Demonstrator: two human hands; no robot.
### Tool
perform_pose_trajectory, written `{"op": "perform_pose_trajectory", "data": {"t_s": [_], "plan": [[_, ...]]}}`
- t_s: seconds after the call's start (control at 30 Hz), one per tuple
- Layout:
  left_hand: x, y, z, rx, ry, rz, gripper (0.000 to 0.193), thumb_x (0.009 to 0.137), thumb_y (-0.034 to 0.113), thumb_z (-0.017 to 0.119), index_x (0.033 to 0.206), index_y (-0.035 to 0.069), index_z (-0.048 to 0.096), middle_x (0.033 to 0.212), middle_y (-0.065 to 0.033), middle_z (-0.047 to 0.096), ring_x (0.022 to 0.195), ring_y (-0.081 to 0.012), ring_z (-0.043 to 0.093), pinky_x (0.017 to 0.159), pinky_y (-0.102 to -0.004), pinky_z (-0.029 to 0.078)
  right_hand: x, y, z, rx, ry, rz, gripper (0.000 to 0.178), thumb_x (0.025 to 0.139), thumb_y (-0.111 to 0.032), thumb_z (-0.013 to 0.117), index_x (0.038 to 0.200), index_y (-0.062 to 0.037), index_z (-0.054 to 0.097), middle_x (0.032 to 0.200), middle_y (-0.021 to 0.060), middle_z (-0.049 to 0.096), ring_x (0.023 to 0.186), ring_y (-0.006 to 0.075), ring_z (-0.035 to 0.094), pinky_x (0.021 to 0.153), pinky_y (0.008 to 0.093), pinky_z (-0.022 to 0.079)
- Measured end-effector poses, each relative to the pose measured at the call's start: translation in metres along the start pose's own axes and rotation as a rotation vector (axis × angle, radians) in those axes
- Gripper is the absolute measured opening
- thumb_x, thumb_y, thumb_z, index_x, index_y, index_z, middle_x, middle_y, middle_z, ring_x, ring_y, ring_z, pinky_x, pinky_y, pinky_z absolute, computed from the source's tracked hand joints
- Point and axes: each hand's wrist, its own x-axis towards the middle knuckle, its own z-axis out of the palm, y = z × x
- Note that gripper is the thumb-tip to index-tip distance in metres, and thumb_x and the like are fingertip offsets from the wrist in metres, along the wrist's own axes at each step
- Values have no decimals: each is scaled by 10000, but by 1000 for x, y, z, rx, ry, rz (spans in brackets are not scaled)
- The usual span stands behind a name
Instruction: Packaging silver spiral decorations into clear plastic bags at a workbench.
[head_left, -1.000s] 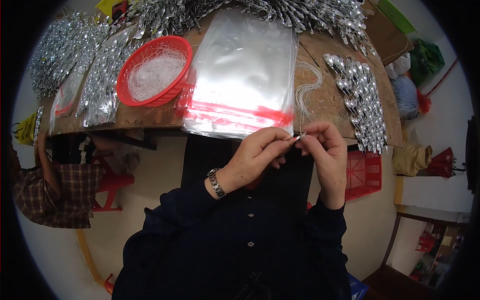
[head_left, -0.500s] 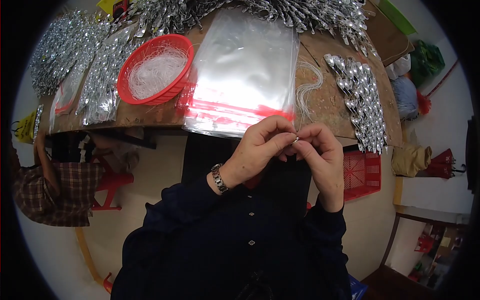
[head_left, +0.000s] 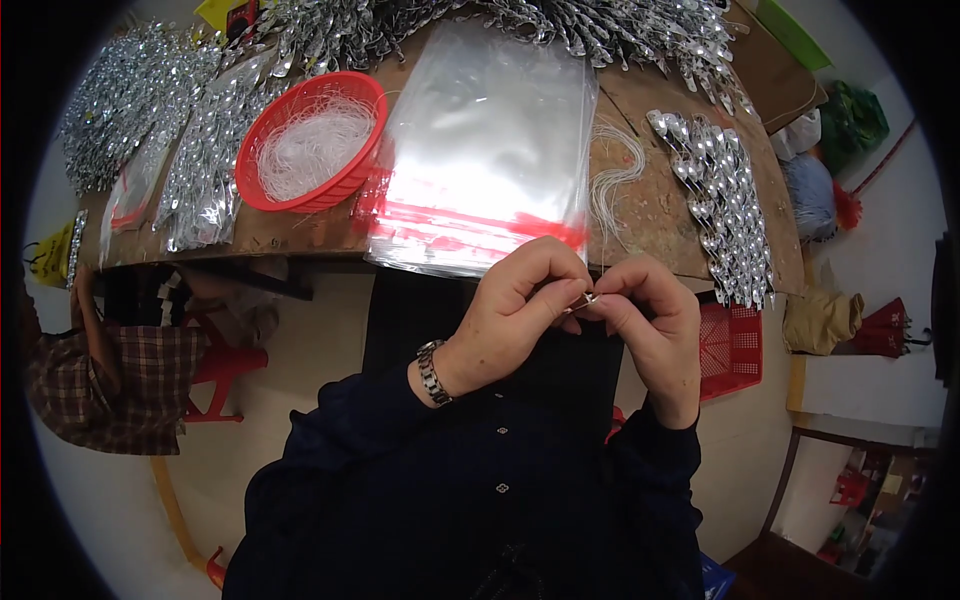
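Just off the table's front edge, my left hand (head_left: 520,305) and my right hand (head_left: 655,325) meet fingertip to fingertip. Both thumbs and forefingers are pinched at a small shiny silver piece (head_left: 590,299), too small and too covered to name. Thin white strings (head_left: 610,185) lie on the table just beyond my right hand, and a strand seems to run down to the fingers. A stack of clear plastic bags (head_left: 490,140) with red bands lies beyond my left hand. To the right rest twisted silver strips (head_left: 720,195), laid side by side with their ends over the edge.
A red basket (head_left: 258,190) of white strings stands left of the bags. Silver twisted strips (head_left: 130,95) are piled at the left, more (head_left: 640,40) at the back. A red crate (head_left: 735,350) is below the table at right. Someone in a plaid shirt (head_left: 110,385) sits at left.
Both hands have come slightly lower, toward me, and the right one has shifted a little to the right. The fingertips stay pinched together on the silver piece, which shows differently between them.
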Motion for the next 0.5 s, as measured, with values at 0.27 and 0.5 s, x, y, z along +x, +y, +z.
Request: {"op": "perform_pose_trajectory", "data": {"t_s": [0.27,0.5], "plan": [[-8,33,7,-63,54,188,74,942,18,435,939,-3,506,1019,-105,565,872,-125,547,799,-266,448,-13,-21,-12,-21,58,-65,67,805,34,644,854,9,606,778,25,601,640,63,539,563,195,403],[-4,70,12,51,-60,463,43,939,52,435,930,10,442,951,-214,577,763,-215,569,685,-305,474,-18,-34,-26,53,205,-442,120,812,48,644,905,28,571,843,93,603,648,91,541,537,192,413]]}}
